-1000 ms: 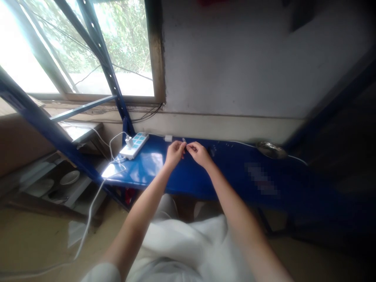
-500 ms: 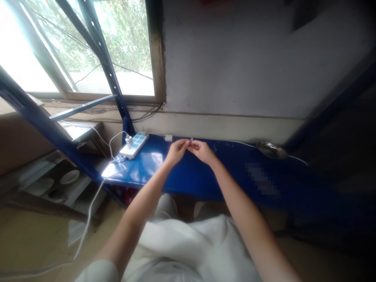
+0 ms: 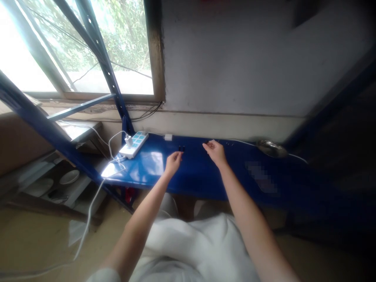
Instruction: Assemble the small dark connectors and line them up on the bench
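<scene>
My left hand [image 3: 173, 163] is over the blue tabletop [image 3: 194, 178], its fingers pinched together. Just beyond its fingertips are two small black pieces [image 3: 181, 148], side by side; whether the fingers touch them I cannot tell. To the right, my right hand [image 3: 216, 152] is near the back of the table with its fingers bent together. A small dark shape shows at its fingertips, too small to name. Several tiny light pieces [image 3: 230, 144] lie just right of that hand, partly hidden behind it.
A white power strip [image 3: 135, 145] with a plugged-in adapter [image 3: 128, 141] occupies the table's left end. By the wall lie a small white block [image 3: 168, 137] and, farther right, a shiny metal dish [image 3: 272, 149]. Blue rack posts [image 3: 102, 58] rise at the left. A white cable [image 3: 89, 213] hangs off the left edge.
My hands were together at the fingertips and have separated. The left moved slightly down and left, the right moved to the right. Two black pieces now show beyond the left fingertips.
</scene>
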The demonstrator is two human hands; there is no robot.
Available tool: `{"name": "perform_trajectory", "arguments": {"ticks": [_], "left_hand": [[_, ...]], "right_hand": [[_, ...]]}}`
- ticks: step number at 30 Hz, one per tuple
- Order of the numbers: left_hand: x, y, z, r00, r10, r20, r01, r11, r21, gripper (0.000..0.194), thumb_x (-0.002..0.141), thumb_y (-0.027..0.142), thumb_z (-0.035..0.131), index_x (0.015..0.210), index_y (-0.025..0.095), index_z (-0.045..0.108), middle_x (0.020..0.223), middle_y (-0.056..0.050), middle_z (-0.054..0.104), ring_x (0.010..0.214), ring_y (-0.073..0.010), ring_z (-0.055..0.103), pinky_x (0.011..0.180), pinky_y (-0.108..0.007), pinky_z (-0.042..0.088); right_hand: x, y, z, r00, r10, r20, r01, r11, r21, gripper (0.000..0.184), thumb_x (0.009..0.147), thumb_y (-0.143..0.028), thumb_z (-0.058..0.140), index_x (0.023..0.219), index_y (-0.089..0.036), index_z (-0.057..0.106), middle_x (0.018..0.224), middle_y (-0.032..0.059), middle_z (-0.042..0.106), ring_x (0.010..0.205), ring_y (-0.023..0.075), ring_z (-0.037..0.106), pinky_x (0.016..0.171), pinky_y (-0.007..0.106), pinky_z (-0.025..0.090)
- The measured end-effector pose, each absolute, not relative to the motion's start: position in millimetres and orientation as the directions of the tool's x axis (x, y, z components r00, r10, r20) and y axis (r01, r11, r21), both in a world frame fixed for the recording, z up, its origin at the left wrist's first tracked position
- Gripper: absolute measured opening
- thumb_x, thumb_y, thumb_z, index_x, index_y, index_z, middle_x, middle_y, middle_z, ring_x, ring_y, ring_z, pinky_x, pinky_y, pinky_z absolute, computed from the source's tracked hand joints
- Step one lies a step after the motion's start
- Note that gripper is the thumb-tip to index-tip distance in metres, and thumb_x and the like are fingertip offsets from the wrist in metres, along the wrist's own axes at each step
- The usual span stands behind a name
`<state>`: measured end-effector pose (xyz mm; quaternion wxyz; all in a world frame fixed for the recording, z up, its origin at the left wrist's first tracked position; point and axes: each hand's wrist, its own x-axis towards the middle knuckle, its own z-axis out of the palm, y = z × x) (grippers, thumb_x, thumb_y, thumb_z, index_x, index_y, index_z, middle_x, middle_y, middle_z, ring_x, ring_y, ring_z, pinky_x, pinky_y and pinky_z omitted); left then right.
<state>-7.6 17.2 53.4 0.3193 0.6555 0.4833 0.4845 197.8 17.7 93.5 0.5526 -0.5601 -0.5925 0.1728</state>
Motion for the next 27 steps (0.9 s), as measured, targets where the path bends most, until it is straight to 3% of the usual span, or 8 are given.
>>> {"name": "perform_trajectory", "arguments": {"ticks": [5,11,27], "left_hand": [[-9.6,18.1,22.5,0.015,0.965,0.262,0.348,-0.251,0.903,0.031,0.083,0.034,0.043,0.090,0.013,0.065,0.060,-0.001,0.058,0.056,-0.0110,0.053,0.054,-0.021,0.043],[-10.4,15.7,15.9,0.015,0.969,0.245,0.304,-0.238,0.922,0.032,0.081,0.038,0.045,0.089,0.014,0.065,0.061,-0.001,0.058,0.055,-0.0108,0.053,0.054,-0.021,0.043],[-12.4,12.1,9.9,0.035,0.971,0.235,0.314,-0.234,0.920,0.033,0.081,0.039,0.045,0.087,0.013,0.064,0.061,-0.001,0.057,0.055,-0.0096,0.052,0.053,-0.020,0.042]], "right_hand": [[225.3,16.1,60.4,0.310,0.857,0.412,0.651,0.125,-0.749,0.023,0.067,-0.039,0.056,0.066,-0.016,0.056,0.064,0.0051,0.062,0.060,0.0147,0.055,0.061,0.027,0.042],[234.2,15.3,30.3,0.365,0.882,0.299,0.724,-0.066,-0.687,0.017,0.069,-0.032,0.056,0.070,-0.015,0.060,0.069,0.0068,0.065,0.062,0.0165,0.057,0.059,0.025,0.041],[229.6,31.7,22.7,0.339,0.926,0.163,0.804,-0.195,-0.562,0.017,0.075,-0.028,0.054,0.082,-0.016,0.063,0.083,0.0092,0.067,0.072,0.0174,0.061,0.058,0.024,0.041]]}}
